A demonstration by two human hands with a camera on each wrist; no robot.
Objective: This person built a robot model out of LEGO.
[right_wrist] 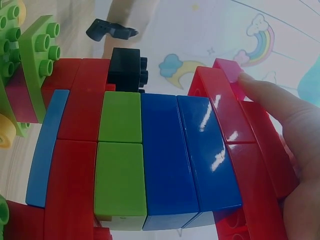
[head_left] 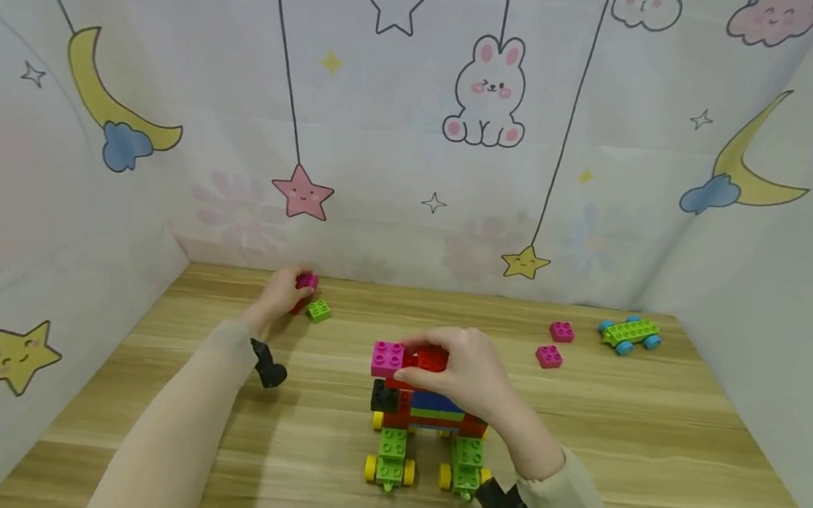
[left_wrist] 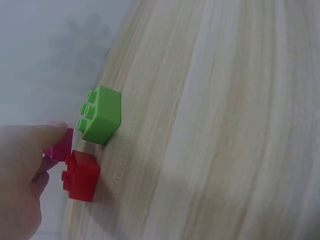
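At the back left, my left hand [head_left: 275, 297] pinches a magenta toy brick [left_wrist: 63, 145] between thumb and fingers. Right beside it on the table sit a red brick [left_wrist: 84, 176] and a lime green brick [left_wrist: 103, 116]. My right hand [head_left: 474, 373] grips the top of a wheeled brick build [head_left: 437, 404], its fingers round the upper red bricks [right_wrist: 231, 107]. One fingertip lies at the magenta brick [head_left: 388, 359] on the build's top left end. Below are layers of blue, green and red, a black brick [head_left: 384, 396], and green wheeled bases [head_left: 392, 454].
Toward the back right lie two loose magenta bricks [head_left: 562, 331] and a green wheeled base [head_left: 630, 332] with blue wheels. A printed cloth [head_left: 400, 165] hangs behind and at both sides of the wooden table [head_left: 318, 440]. Black wrist cameras [head_left: 268, 365] ride on both wrists.
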